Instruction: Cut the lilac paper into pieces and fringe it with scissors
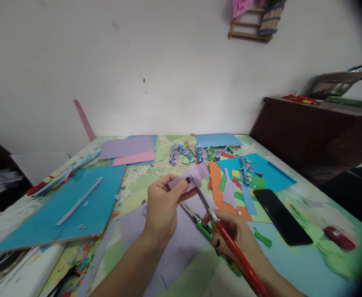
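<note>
My left hand [162,206] pinches a small lilac paper strip [190,176] between thumb and fingers, holding it above the table. My right hand [233,237] grips red-handled scissors [230,243], whose metal blades [204,198] reach up to the strip's lower edge. Under both hands lies a larger lilac sheet [174,243]. A green-and-white utility knife [196,220] rests on that sheet, just left of my right hand.
A blue board [72,210] with a lilac strip lies at the left. Orange and blue sheets with scraps [245,181] and rolled paper pieces [187,152] sit beyond. A black phone [281,216] and a red object [338,237] lie at the right. A dark cabinet [317,128] stands beside the table.
</note>
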{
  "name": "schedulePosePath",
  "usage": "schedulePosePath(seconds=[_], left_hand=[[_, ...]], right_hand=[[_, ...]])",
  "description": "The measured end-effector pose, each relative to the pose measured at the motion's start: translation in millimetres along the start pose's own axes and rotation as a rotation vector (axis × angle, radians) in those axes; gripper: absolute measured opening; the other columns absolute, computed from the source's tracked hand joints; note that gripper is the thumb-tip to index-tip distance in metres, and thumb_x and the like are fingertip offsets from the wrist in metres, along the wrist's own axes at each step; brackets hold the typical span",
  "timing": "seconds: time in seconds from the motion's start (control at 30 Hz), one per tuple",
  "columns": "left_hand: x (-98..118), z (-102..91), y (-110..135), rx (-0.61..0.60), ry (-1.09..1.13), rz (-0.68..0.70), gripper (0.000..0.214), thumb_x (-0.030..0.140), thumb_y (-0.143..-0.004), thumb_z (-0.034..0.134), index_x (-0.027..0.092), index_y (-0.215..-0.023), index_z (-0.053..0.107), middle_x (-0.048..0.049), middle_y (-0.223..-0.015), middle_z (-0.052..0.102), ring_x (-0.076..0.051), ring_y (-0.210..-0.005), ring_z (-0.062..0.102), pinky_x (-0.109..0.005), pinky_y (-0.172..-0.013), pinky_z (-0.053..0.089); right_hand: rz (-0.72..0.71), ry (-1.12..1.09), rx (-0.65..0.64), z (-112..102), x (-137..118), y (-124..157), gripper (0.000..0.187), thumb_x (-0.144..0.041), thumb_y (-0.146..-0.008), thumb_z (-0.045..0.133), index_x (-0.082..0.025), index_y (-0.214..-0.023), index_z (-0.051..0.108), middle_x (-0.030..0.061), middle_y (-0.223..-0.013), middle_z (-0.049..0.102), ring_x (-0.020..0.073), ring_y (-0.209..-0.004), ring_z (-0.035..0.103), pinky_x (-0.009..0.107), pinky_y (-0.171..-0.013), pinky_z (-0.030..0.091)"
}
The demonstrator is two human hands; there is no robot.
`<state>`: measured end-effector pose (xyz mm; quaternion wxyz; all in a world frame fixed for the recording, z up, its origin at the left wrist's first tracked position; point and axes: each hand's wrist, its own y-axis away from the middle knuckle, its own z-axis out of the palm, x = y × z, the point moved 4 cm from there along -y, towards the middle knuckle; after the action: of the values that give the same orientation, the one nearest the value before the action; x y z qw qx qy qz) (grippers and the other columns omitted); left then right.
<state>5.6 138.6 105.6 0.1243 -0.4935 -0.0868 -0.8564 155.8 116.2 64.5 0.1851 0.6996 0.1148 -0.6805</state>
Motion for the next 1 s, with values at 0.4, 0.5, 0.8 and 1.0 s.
schedulePosePath(seconds=[0.4,0.5,0.8,1.0], left_hand=[[0.8,0.7,0.1,-0.004,-0.001,0.004,0.012,0.016,-0.063,0.074,0.012,-0.064,0.063,-0.0029,-0.066,0.069,-0.019,-0.070,0.070,-0.030,-0.068,0.058],[0.8,0.8,0.2,-0.010,0.007,0.004,0.013,0.016,-0.064,0.074,0.012,-0.064,0.062,-0.0030,-0.065,0.069,-0.019,-0.070,0.070,-0.030,-0.068,0.059],[0.3,0.9,1.6,-0.019,0.051,0.006,0.014,0.017,-0.063,0.076,0.013,-0.068,0.064,-0.0023,-0.068,0.070,-0.020,-0.071,0.070,-0.033,-0.070,0.059],[0.3,0.6,1.9,-0.010,0.041,0.006,0.014,0.018,-0.062,0.076,0.013,-0.066,0.063,-0.0023,-0.068,0.069,-0.020,-0.072,0.070,-0.033,-0.070,0.059]], right_hand=[[0.022,-0.023,-0.002,-0.5,4.6,1.4,0.052,-0.055,-0.053,0.082,-0.014,-0.076,0.060,-0.0068,-0.047,0.042,0.0046,-0.039,0.030,0.017,-0.034,0.021],[0.037,0.000,0.006,0.1,2.2,2.0,0.055,-0.058,-0.052,0.080,-0.014,-0.078,0.060,-0.0057,-0.048,0.044,0.0058,-0.040,0.035,0.017,-0.034,0.023],[0.001,-0.013,0.010,-0.5,0.8,2.6,0.059,-0.063,-0.053,0.078,-0.014,-0.079,0.059,-0.0074,-0.047,0.039,0.0052,-0.039,0.031,0.017,-0.034,0.022],[-0.068,-0.016,-0.036,0.0,3.3,2.1,0.052,-0.058,-0.060,0.077,-0.015,-0.082,0.059,-0.0071,-0.049,0.040,0.0059,-0.042,0.031,0.019,-0.038,0.025]])
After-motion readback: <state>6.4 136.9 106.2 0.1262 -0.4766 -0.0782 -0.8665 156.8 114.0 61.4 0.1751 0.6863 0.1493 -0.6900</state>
